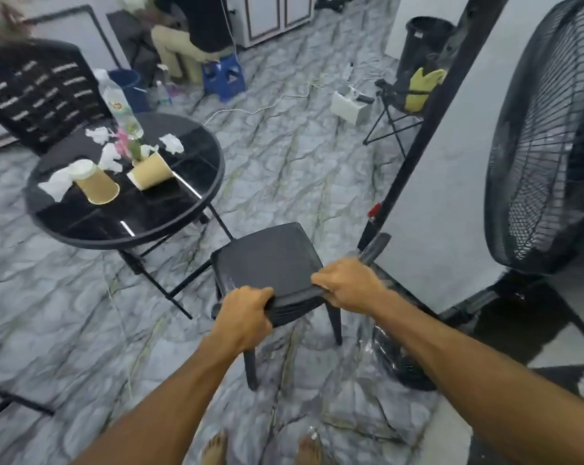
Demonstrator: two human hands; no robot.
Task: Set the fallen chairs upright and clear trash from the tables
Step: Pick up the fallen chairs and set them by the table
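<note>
A black plastic chair (267, 256) stands on the marble floor in front of me, its seat facing up. My left hand (242, 315) grips the near edge of it on the left, and my right hand (347, 283) grips the same edge on the right. To the upper left is a round black glass table (183, 209). On the table lie two tipped paper cups (98, 186) (151, 171), several crumpled white tissues (171, 142), a clear plastic bottle (119, 107) and a pink wrapper (123, 146). A second black chair (39, 92) stands behind the table.
A large black floor fan (548, 135) stands at the right beside a white wall. A black bin (424, 41), a folding stand with a yellow cloth (421, 87), a white box (349, 107) and cables lie beyond. A person sits on a blue stool (223, 77) at the back.
</note>
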